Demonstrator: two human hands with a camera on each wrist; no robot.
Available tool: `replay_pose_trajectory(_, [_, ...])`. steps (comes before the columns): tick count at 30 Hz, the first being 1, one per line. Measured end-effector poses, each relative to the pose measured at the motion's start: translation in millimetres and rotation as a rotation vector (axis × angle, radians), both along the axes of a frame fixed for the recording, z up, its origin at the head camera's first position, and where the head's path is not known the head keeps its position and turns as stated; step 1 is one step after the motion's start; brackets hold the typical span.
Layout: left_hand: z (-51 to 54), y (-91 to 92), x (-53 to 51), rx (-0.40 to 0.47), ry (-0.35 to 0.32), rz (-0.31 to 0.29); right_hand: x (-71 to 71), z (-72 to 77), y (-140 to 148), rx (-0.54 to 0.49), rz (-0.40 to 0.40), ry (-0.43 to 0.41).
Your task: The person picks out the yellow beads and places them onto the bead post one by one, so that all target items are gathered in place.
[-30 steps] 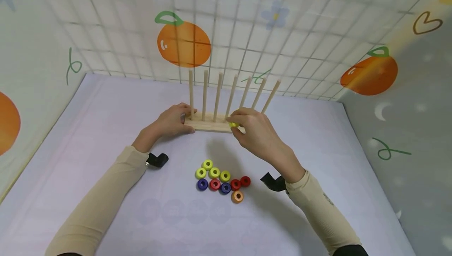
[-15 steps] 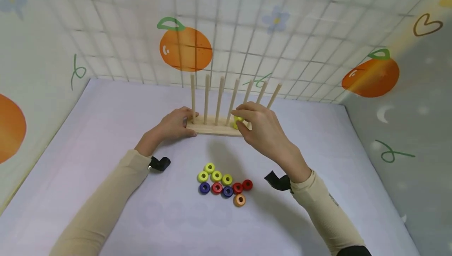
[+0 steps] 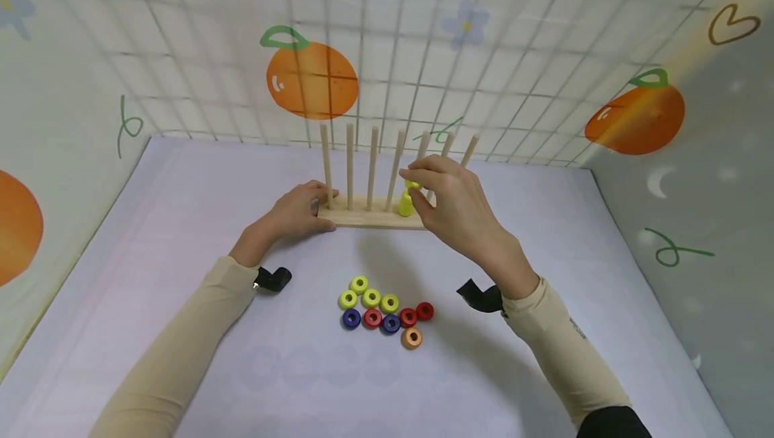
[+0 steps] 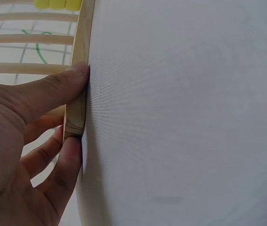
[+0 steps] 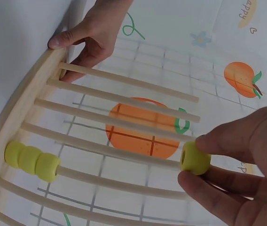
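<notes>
A wooden rack with a row of upright pegs (image 3: 371, 172) stands on a flat wooden base (image 3: 369, 217). My left hand (image 3: 297, 209) grips the base's left end; in the left wrist view the thumb lies on one face and fingers reach around the end. Three yellow beads (image 5: 32, 161) sit stacked on one peg, against the base. Between thumb and fingers, my right hand (image 3: 456, 199) pinches another yellow bead (image 5: 195, 157) near the pegs' upper ends. Whether a peg passes through it, I cannot tell. The right hand partly hides the rack's right side in the head view.
Loose beads lie on the white tabletop (image 3: 290, 371) in front of the rack: several yellow beads (image 3: 371, 299), blue beads (image 3: 351, 318), red beads (image 3: 408, 317) and one orange bead (image 3: 412, 338). Behind the rack rises a patterned cloth wall (image 3: 224, 55) with a grid.
From low beside the base, my right hand has risen and shifted slightly right with a yellow bead, and the yellow stack now shows below it. The left hand keeps its grip.
</notes>
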State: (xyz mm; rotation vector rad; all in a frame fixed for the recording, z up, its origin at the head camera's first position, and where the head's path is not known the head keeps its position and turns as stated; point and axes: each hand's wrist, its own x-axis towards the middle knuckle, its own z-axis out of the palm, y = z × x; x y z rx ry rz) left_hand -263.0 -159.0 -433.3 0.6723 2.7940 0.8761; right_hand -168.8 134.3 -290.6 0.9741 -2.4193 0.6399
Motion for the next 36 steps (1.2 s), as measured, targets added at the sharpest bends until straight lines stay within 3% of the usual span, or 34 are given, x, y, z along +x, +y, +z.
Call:
replay_pose_trajectory(28, [0.2, -11.5, -0.7, -0.011, 0.01, -0.009, -15.0, 13.9, -4, -0.077, 0.002, 0.155])
replay_pose_trajectory(36, [-1.1, -13.4, -2.1, -0.006, 0.006, -0.002, -23.4, 18.9, -1, -0.107, -0.023, 0.162])
